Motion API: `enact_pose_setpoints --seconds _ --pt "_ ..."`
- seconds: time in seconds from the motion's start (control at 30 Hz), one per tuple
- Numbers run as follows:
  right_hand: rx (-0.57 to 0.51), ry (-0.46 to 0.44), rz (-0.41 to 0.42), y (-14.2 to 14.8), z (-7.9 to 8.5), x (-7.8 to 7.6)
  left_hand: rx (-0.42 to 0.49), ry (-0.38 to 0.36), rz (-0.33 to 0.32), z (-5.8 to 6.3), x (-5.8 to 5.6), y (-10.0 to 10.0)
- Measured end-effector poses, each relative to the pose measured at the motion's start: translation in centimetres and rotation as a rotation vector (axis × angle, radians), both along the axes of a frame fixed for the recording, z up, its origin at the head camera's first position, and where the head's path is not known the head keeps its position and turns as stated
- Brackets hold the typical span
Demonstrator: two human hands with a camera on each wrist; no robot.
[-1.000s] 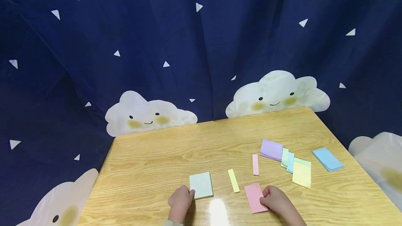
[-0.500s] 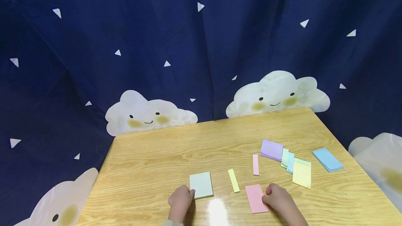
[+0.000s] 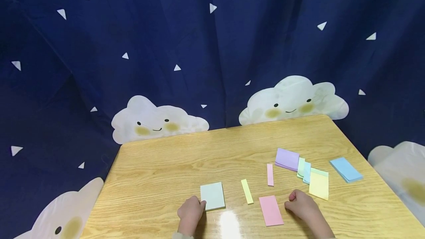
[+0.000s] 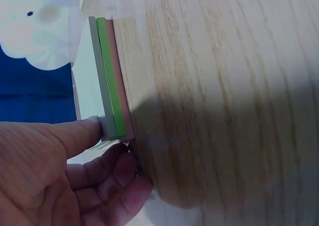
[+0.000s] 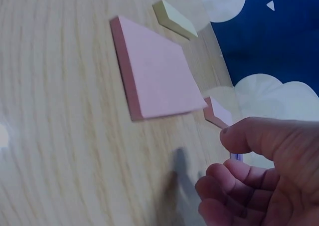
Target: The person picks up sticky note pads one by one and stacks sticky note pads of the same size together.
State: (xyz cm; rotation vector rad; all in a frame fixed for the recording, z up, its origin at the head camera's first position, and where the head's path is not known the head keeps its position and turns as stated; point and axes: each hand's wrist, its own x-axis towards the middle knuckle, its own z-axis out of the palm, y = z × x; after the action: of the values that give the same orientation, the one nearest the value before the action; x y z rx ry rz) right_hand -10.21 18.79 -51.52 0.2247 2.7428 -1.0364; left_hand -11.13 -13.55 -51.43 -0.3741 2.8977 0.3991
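Note:
A square stack of sticky note pads lies on the table, pale on top; the left wrist view shows a bright green layer and a pink layer beneath. My left hand grips its near left corner, thumb on top and fingers curled at the lower edge. To the right, a pink sticky note pad lies flat. Just right of that pad, and apart from it, is my right hand. It holds nothing; in the right wrist view its thumb and loosely curled fingers stand apart.
Between the pads lie a narrow yellow pad and a narrow pink pad. Farther right are a purple pad, small green and blue pads, a pale yellow pad and a blue pad. A dark blue curtain hangs behind the table.
My right hand has let go of the pink sticky note pad and moved right, away from it. The left hand stays at the corner of its stack.

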Motion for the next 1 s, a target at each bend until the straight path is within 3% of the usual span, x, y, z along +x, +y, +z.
enact_pose_setpoints --seconds 0.73,1.0 --pt "0.044 -0.009 -0.005 4.9 1.1 -1.5 0.023 0.003 0.0 -0.1 0.2 0.0" --pt "0.066 -0.03 -0.048 6.2 1.7 -1.6 0.024 0.004 0.006 0.2 0.2 0.1"
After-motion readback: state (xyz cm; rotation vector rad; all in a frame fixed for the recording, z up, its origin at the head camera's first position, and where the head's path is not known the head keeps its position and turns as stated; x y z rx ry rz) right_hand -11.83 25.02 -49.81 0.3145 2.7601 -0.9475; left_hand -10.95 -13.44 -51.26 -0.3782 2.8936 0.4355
